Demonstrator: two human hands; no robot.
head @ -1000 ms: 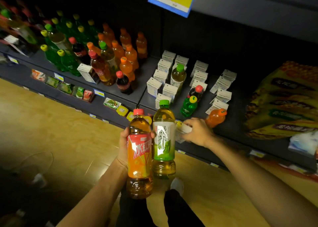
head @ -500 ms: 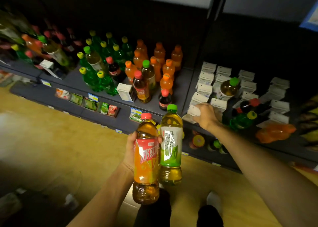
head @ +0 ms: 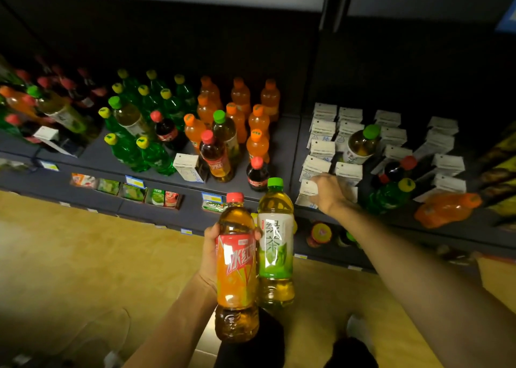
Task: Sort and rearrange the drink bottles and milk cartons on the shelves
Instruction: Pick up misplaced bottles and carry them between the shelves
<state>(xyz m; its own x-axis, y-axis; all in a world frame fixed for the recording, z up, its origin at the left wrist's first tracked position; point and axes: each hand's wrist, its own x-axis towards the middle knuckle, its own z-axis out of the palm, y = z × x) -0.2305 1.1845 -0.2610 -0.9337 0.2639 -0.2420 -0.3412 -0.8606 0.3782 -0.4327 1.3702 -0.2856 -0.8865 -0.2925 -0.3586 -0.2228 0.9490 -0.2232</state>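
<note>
Sorting under way: left hand (head: 208, 253) clamped round red tea bottle (head: 236, 267) and green tea bottle (head: 275, 244) off the shelf (head: 282, 133), right hand (head: 329, 193) gripping carton (head: 307, 190) at the shelf's front edge; next, probably regroup carton among milk cartons
</note>
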